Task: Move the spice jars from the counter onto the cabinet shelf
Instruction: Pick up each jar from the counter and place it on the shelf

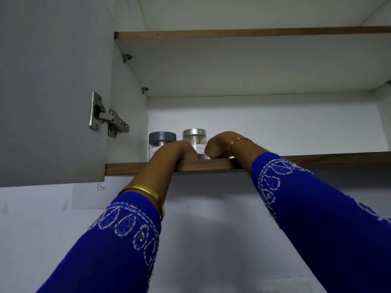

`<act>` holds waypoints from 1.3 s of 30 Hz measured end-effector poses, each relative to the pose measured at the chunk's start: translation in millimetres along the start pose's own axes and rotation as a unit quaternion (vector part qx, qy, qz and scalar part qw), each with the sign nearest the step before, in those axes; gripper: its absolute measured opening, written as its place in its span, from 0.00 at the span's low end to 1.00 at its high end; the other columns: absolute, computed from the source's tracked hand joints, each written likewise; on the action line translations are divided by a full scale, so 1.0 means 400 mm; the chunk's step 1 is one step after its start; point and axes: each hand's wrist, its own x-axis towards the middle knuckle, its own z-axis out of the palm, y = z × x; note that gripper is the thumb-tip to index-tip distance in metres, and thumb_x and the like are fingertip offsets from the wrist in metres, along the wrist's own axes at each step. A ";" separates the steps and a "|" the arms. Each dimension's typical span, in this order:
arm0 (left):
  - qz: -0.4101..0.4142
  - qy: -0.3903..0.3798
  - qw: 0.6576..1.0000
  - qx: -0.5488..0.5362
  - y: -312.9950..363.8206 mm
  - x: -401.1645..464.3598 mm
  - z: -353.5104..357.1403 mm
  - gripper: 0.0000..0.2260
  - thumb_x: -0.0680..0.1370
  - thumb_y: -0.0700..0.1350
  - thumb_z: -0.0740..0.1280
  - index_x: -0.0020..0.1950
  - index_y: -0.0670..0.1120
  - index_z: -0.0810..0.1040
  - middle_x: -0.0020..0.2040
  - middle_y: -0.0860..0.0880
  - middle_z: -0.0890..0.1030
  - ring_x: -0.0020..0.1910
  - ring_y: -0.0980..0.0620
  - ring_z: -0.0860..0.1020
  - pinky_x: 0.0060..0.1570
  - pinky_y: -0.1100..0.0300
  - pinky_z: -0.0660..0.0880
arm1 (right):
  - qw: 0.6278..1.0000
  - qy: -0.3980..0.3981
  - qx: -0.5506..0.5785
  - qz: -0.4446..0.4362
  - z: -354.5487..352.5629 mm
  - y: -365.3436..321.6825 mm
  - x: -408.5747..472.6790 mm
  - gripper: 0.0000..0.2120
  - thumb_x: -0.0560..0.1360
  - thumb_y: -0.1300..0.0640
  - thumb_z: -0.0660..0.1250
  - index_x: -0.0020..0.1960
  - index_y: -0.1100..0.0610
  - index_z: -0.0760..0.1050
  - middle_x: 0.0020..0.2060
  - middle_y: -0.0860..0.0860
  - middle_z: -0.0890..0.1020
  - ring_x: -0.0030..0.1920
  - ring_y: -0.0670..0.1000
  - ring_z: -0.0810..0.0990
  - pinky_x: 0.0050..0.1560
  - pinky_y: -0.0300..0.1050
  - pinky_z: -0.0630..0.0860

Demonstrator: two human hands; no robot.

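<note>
Two clear spice jars stand at the left end of the lower cabinet shelf (317,158). One has a dark grey lid (162,137), the other a silver lid (194,134) and a white label. Both my arms, in blue embroidered sleeves, reach up over the shelf's wooden front edge. My left hand (183,151) lies against the silver-lid jar's left side and covers the lower right of the grey-lid jar. My right hand (220,145) cups the silver-lid jar's right side. The jar sits clamped between both hands; my fingers are hidden behind the hands.
The open cabinet door (53,92) hangs at the left on a metal hinge (110,118). A second shelf (254,32) runs above. The lower shelf extends bare to the right of my hands. A white wall lies below the cabinet.
</note>
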 end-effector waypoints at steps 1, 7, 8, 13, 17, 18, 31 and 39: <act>-0.002 0.017 1.000 0.000 0.003 -0.010 0.000 0.14 0.78 0.42 0.60 0.62 0.39 0.74 0.59 0.44 0.77 0.58 0.44 0.75 0.62 0.54 0.70 | 1.000 -0.005 -0.010 -0.007 0.003 0.011 0.029 0.21 0.76 0.55 0.60 0.67 0.62 0.69 0.64 0.59 0.74 0.65 0.60 0.73 0.68 0.55 0.69; 0.000 0.080 0.997 0.002 0.000 -0.086 -0.008 0.15 0.80 0.42 0.57 0.61 0.37 0.75 0.63 0.40 0.76 0.61 0.43 0.74 0.59 0.55 0.70 | 0.991 0.110 0.049 -0.064 0.052 0.065 -0.022 0.07 0.71 0.58 0.61 0.46 0.60 0.74 0.45 0.59 0.79 0.40 0.56 0.75 0.46 0.45 0.74; 0.003 0.086 0.996 0.006 0.002 -0.109 -0.006 0.15 0.81 0.42 0.55 0.62 0.36 0.74 0.63 0.38 0.75 0.61 0.42 0.74 0.59 0.53 0.70 | 0.989 0.112 0.067 -0.073 0.050 0.058 -0.143 0.06 0.73 0.61 0.58 0.40 0.62 0.71 0.40 0.59 0.76 0.37 0.55 0.73 0.41 0.40 0.71; 0.069 0.231 0.970 0.045 -0.003 -0.237 0.053 0.17 0.82 0.45 0.50 0.56 0.38 0.76 0.56 0.36 0.79 0.54 0.39 0.75 0.55 0.52 0.68 | 0.960 0.220 0.112 -0.134 0.057 0.097 -0.292 0.13 0.76 0.63 0.58 0.54 0.68 0.77 0.58 0.61 0.79 0.55 0.59 0.78 0.52 0.43 0.75; 0.096 0.227 0.969 -0.028 -0.005 -0.328 0.122 0.18 0.81 0.45 0.53 0.70 0.40 0.65 0.71 0.38 0.67 0.71 0.38 0.62 0.72 0.39 0.53 | 0.945 0.270 0.083 -0.166 0.120 0.141 -0.399 0.16 0.75 0.63 0.59 0.59 0.63 0.77 0.59 0.60 0.79 0.59 0.59 0.77 0.57 0.46 0.73; 0.099 0.208 0.971 -0.070 0.000 -0.358 0.138 0.20 0.82 0.45 0.52 0.72 0.41 0.62 0.74 0.39 0.62 0.74 0.39 0.57 0.73 0.39 0.50 | 0.944 0.270 0.075 -0.172 0.137 0.151 -0.424 0.15 0.75 0.62 0.58 0.60 0.62 0.76 0.59 0.60 0.79 0.59 0.60 0.76 0.55 0.45 0.72; 0.121 0.015 0.971 -0.204 0.095 -0.789 0.393 0.19 0.83 0.44 0.50 0.74 0.46 0.60 0.77 0.46 0.56 0.78 0.48 0.50 0.75 0.53 0.43 | 0.967 0.128 0.136 -0.174 0.538 0.339 -0.766 0.24 0.81 0.56 0.57 0.75 0.55 0.58 0.76 0.52 0.58 0.77 0.51 0.54 0.75 0.45 0.52; 0.100 -0.122 0.937 -0.311 0.111 -1.025 0.666 0.18 0.81 0.41 0.55 0.72 0.42 0.64 0.75 0.43 0.62 0.77 0.46 0.54 0.76 0.47 0.47 | 0.955 0.007 0.276 -0.105 0.867 0.427 -0.979 0.25 0.78 0.62 0.62 0.73 0.61 0.61 0.74 0.57 0.63 0.76 0.54 0.57 0.73 0.39 0.53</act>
